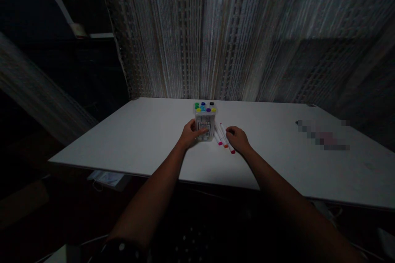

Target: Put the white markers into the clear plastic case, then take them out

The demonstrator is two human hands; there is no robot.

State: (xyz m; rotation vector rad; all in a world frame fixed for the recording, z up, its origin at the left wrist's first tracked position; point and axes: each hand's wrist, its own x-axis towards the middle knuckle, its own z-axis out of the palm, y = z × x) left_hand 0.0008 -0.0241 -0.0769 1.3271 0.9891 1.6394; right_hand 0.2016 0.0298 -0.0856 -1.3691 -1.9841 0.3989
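Note:
A clear plastic marker case (205, 122) stands upright on the white table, with green, blue, black, yellow and purple marker ends showing at its top. My left hand (189, 132) grips it from the left, thumb across the printed label on the front. Just right of the case, three white markers lie slanted side by side: a pink-ended marker (217, 136), an orange-ended marker (222, 136) and a red-ended marker (229, 143). Beside the red-ended one rests my right hand (239, 139), its fingers curled and their tips at the marker's body. What these fingers hold, if anything, is hidden.
The white table (138, 139) spreads widely to both sides. A blurred-out item (327, 137) lies on its right part. Behind the far edge hangs a string curtain (197, 41). Papers (108, 177) show below the table's left front edge. The room is dim.

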